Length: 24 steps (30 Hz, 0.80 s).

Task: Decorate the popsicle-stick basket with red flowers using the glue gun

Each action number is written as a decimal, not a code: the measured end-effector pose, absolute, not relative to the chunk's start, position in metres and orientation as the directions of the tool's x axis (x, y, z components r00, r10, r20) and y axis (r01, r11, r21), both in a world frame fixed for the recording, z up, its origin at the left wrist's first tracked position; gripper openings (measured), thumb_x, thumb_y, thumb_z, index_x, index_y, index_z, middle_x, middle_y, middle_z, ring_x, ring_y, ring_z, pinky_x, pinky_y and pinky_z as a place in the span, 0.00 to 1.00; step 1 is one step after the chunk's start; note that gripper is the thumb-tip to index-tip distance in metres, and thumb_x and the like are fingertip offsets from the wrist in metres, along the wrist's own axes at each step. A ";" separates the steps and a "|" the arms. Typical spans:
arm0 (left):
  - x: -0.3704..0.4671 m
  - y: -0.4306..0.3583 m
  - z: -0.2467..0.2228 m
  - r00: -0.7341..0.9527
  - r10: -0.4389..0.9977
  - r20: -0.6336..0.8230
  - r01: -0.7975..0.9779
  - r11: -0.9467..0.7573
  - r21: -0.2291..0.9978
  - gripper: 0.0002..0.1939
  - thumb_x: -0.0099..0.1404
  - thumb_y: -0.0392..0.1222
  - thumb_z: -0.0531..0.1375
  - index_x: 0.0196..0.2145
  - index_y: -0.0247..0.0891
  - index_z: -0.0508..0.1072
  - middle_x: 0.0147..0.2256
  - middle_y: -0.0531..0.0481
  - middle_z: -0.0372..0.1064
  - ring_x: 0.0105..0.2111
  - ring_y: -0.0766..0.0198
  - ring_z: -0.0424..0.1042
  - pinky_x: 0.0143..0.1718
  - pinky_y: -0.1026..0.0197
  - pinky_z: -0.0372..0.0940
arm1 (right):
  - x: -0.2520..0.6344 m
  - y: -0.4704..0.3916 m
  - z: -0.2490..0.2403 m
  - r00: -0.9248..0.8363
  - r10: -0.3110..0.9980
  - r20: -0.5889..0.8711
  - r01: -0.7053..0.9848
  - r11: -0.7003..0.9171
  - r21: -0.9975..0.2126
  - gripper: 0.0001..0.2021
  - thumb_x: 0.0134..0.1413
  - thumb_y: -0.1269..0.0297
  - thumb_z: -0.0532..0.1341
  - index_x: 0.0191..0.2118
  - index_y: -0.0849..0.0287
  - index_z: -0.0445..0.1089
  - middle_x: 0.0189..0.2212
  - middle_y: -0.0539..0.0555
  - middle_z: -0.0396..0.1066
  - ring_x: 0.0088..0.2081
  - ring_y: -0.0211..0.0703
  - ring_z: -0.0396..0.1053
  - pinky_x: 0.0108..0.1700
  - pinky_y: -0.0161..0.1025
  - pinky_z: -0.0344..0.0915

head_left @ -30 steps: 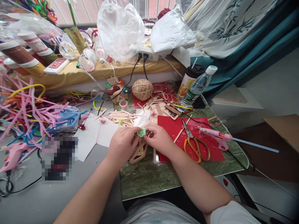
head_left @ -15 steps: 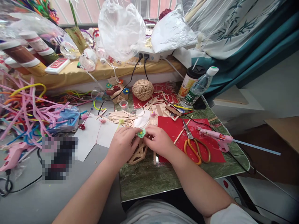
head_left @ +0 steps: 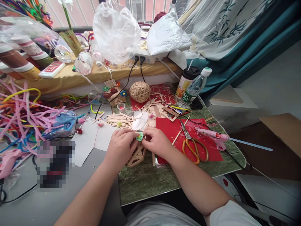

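With our left hand (head_left: 121, 147) and right hand (head_left: 158, 141) close together, we pinch a small green flower (head_left: 139, 136) between the fingertips of both. Just below it shows a twine-wrapped frame (head_left: 137, 156), partly hidden by our left hand.

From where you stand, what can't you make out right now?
All in the head view:
Part of the twine frame: hidden by the left hand.
Back of the flower: turned away.
Leftmost glue gun: cut off by the left edge.
Dark item: blurred into blocks.
Bottle label's small print: too small.
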<state>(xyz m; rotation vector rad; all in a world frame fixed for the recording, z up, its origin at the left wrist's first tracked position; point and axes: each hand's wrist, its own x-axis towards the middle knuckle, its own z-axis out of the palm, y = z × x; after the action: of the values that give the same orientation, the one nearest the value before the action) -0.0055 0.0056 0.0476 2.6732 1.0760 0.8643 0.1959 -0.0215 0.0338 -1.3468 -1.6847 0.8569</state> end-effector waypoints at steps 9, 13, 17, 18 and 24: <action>-0.001 0.002 0.056 0.622 0.662 0.418 0.573 -0.749 0.333 0.06 0.70 0.36 0.61 0.43 0.43 0.76 0.46 0.47 0.81 0.50 0.50 0.75 0.50 0.45 0.67 | 0.200 -0.022 0.032 -0.079 0.996 -0.042 0.165 -0.028 -0.986 0.10 0.58 0.65 0.65 0.46 0.55 0.75 0.34 0.50 0.76 0.31 0.40 0.70 0.33 0.36 0.67; -0.009 0.005 0.062 0.670 0.630 0.394 0.528 -0.777 0.344 0.11 0.69 0.42 0.64 0.49 0.44 0.77 0.50 0.46 0.80 0.51 0.48 0.74 0.53 0.43 0.66 | 0.195 -0.023 0.031 -0.092 0.993 -0.074 0.176 -0.057 -0.983 0.10 0.55 0.65 0.67 0.43 0.56 0.75 0.33 0.50 0.75 0.30 0.39 0.69 0.33 0.36 0.67; -0.017 0.011 0.060 0.679 0.617 0.398 0.500 -0.786 0.363 0.07 0.71 0.40 0.64 0.46 0.46 0.80 0.49 0.49 0.81 0.51 0.52 0.75 0.55 0.43 0.65 | 0.193 -0.024 0.032 -0.085 0.985 -0.152 0.178 -0.136 -0.975 0.07 0.55 0.61 0.67 0.38 0.57 0.74 0.30 0.49 0.74 0.30 0.40 0.70 0.32 0.36 0.66; -0.018 0.013 0.058 0.672 0.625 0.397 0.503 -0.779 0.373 0.06 0.71 0.39 0.64 0.44 0.46 0.81 0.49 0.49 0.81 0.51 0.52 0.75 0.55 0.44 0.66 | 0.192 -0.024 0.032 -0.075 0.985 -0.158 0.179 -0.142 -0.974 0.07 0.55 0.60 0.67 0.37 0.57 0.74 0.29 0.49 0.74 0.30 0.40 0.70 0.32 0.36 0.65; -0.014 0.017 0.049 0.651 0.657 0.382 0.519 -0.751 0.408 0.04 0.72 0.42 0.65 0.40 0.46 0.82 0.47 0.49 0.81 0.52 0.52 0.75 0.55 0.44 0.66 | 0.192 -0.023 0.029 -0.021 0.987 -0.161 0.268 -0.150 -0.952 0.08 0.54 0.60 0.67 0.30 0.56 0.70 0.25 0.47 0.71 0.28 0.38 0.67 0.29 0.34 0.61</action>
<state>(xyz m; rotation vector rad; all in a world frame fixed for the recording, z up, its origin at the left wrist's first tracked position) -0.0140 0.0175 0.0489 2.6079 0.9489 0.7556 0.1919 -0.0227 0.0293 -1.5077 -1.3611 1.2199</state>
